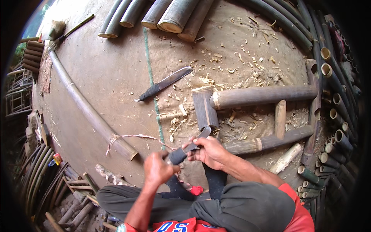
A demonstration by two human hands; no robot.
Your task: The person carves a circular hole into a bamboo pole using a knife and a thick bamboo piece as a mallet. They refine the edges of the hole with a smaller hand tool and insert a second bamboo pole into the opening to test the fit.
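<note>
A knife with a black-wrapped handle (177, 156) is held between my two hands, its dark blade (201, 135) angled up and to the right. My right hand (210, 150) is closed around the base of the blade, just past the handle. At the handle's butt end my left hand (155, 168) is closed in a fist, slightly blurred; how much of the handle it covers is hidden. Farther off on the ground lies a second, larger knife (170, 82), its handle also wrapped in black.
A bamboo frame (262, 96) lies to the right, shavings (247, 65) around it. A long bamboo pole (87, 102) rests at left, a pale strip (143, 136) tied near its end. Thick bamboo lengths (174, 19) lie at the back; stacked bamboo tubes (336, 143) line the right.
</note>
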